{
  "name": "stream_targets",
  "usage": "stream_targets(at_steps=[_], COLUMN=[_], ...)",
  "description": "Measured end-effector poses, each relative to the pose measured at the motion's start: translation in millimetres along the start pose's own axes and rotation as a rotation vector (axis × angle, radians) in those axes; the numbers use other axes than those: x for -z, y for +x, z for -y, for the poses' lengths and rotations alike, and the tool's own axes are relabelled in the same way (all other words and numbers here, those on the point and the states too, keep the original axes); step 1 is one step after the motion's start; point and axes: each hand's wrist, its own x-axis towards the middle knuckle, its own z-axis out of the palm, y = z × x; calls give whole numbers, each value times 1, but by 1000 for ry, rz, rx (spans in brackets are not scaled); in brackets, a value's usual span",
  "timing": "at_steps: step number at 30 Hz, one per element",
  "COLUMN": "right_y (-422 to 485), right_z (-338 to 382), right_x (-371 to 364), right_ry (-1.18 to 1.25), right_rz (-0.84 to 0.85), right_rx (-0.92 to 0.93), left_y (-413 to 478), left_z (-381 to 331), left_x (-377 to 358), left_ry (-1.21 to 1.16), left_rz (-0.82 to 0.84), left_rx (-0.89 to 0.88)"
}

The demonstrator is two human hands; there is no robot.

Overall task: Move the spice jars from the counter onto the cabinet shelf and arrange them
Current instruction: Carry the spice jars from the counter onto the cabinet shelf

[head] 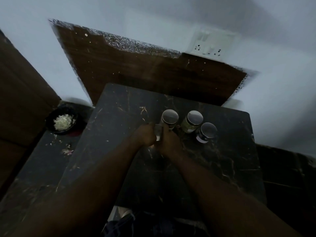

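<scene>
Bowl: a dark bowl with pale chopped bits sat at the far left on the lower counter, well apart from the jars
Left hand: curled around the left side of a small held jar; fingers pressed against it
Held jar: caught between both hands, just above the dark marbled slab; blurred, contents unclear
Right hand: closed on the right side of the same jar, touching the left hand
Rear jar: upright with a grey lid, just behind the hands
Green jar: upright, near the rear jar's right
Dark jar: upright, just beside the green jar
Wooden shelf: above and behind the slab, bare
</scene>
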Motion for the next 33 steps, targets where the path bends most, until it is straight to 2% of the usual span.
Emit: stream_targets(at_steps=[4, 8, 12, 15, 19, 21, 23, 27, 33], right_y=[-7, -11, -10, -4, 5, 8, 8, 6, -7], right_z=[3, 17, 35, 50, 84, 107, 130, 178, 241], right_x=[3, 25, 55, 84, 149, 187, 224, 295, 397], right_ry=[26, 94, 149, 173, 412, 493, 532, 511, 496], right_rz=[-78, -143, -290, -449, -609, -631, -661, -744, -869], right_rx=[4, 68, 176, 225, 368, 446, 541, 660, 823], left_y=[-6, -14, -25, -41, -67, -79, -92, -115, -147], left_z=[-5, -17, -27, -49, -93, -117, -141, -192, -265], left_x=[8, 37, 76, 108, 160, 187, 213, 265, 339], left_ry=[-117, -106, -305, -493, -674, -662, -631, -536, -551], left_rz=[-87, -222, -234, -281, -355, -399, -512, -719, -846], left_rx=[78, 15, -50, -177, -399, -508, -606, -776, -914])
